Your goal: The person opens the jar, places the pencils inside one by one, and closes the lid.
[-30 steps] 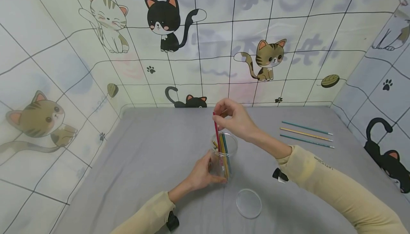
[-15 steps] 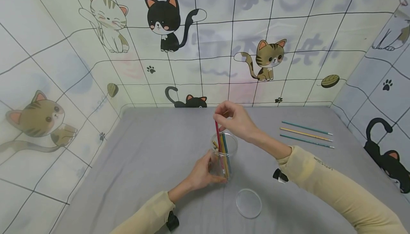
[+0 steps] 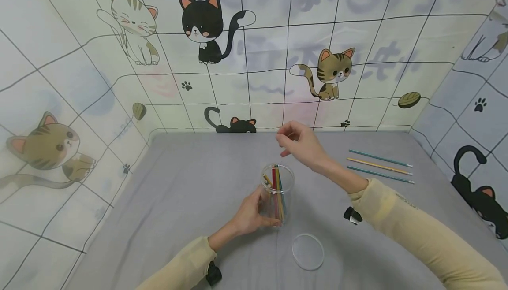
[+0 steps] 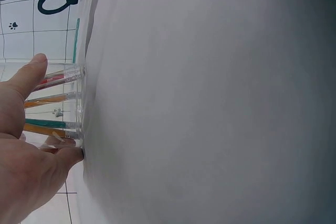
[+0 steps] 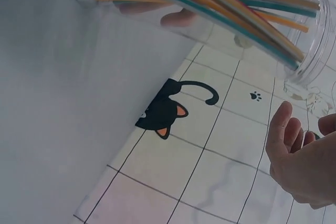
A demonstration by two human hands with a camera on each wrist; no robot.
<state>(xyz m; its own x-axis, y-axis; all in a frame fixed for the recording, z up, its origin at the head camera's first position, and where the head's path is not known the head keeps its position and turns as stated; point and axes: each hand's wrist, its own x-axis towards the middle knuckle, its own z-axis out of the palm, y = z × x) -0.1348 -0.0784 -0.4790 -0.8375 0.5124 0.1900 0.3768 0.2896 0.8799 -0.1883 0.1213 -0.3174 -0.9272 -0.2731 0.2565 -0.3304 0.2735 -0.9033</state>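
A clear plastic jar (image 3: 289,188) stands upright on the grey cloth, with several pencils inside, among them a red pencil (image 3: 274,180). My left hand (image 3: 250,213) grips the jar low on its left side. In the left wrist view, the thumb and fingers of that left hand (image 4: 26,161) lie around the jar wall, near its base. Above and to the right of the jar's mouth is my right hand (image 3: 303,146), holding nothing. The right wrist view shows this right hand (image 5: 304,161) apart from the jar, its fingers loosely bent.
On the right of the cloth lie a teal pencil (image 3: 380,158), a yellow pencil (image 3: 379,166) and a second teal pencil (image 3: 380,175), side by side. A clear round lid (image 3: 308,252) lies in front of the jar. Cat-printed fabric walls (image 3: 266,83) surround the surface.
The red pencil has gone down into the jar, and my right hand has let go of it and drawn up and right. The left hand stays on the jar.
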